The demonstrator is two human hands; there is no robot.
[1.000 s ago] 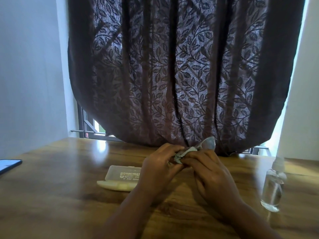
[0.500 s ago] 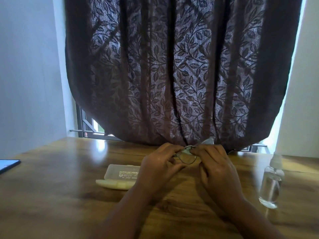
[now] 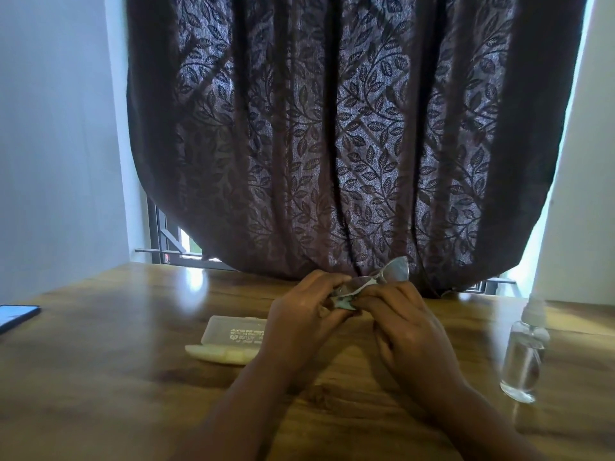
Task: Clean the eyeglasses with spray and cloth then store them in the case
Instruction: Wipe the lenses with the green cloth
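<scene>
Behind the table hangs a dark curtain [image 3: 349, 138] with a leaf pattern, the largest thing in view, its gathered lower edge reaching down to the far side of the tabletop, with a strip of window grille [image 3: 166, 241] showing at its lower left. Next in size is the wooden table [image 3: 100, 377], brown and grained, with light reflected near its far edge. Over its middle, both hands are raised close together: the left hand [image 3: 299, 324] has its fingers curled round a pale cloth [image 3: 342, 299], and the right hand [image 3: 406, 327] pinches the same cloth and the eyeglasses [image 3: 394, 271] wrapped in it. One lens of the eyeglasses sticks up beyond the fingers, against the curtain. Left of the hands lies the open case [image 3: 233, 341], pale and translucent, its lid printed with small text, partly hidden by the left wrist. Well to the right stands a clear spray bottle [image 3: 524, 357], upright. At the far left edge lies a dark phone [image 3: 16, 316], flat on the table.
</scene>
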